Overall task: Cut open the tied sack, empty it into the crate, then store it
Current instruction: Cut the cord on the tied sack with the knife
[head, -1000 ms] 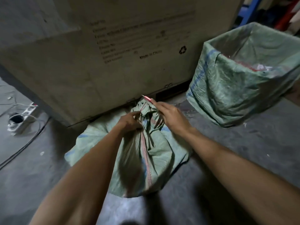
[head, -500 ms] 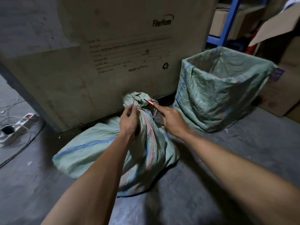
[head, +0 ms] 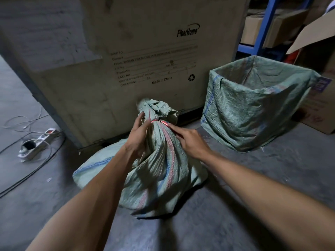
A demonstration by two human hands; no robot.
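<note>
A green woven sack (head: 159, 171) stands on the concrete floor, its neck bunched and bound with a red tie (head: 150, 115). My left hand (head: 138, 135) grips the neck just below the tie. My right hand (head: 192, 142) holds a thin red-handled cutter (head: 165, 124) whose tip touches the tie from the right. To the right stands the crate (head: 253, 113), lined with another green woven sack whose mouth is folded over the rim; its inside is hidden from here.
A large cardboard shipping box (head: 126, 51) rises right behind the sack. Another flat green sack (head: 94, 169) lies under it at left. A power strip with cables (head: 36, 144) lies on the floor at far left. Blue shelving (head: 262, 29) and cartons stand behind the crate.
The sack's neck has been pulled upright and the view has risen. My left hand shifted to just under the tie, and the cutter tip moved onto the red tie.
</note>
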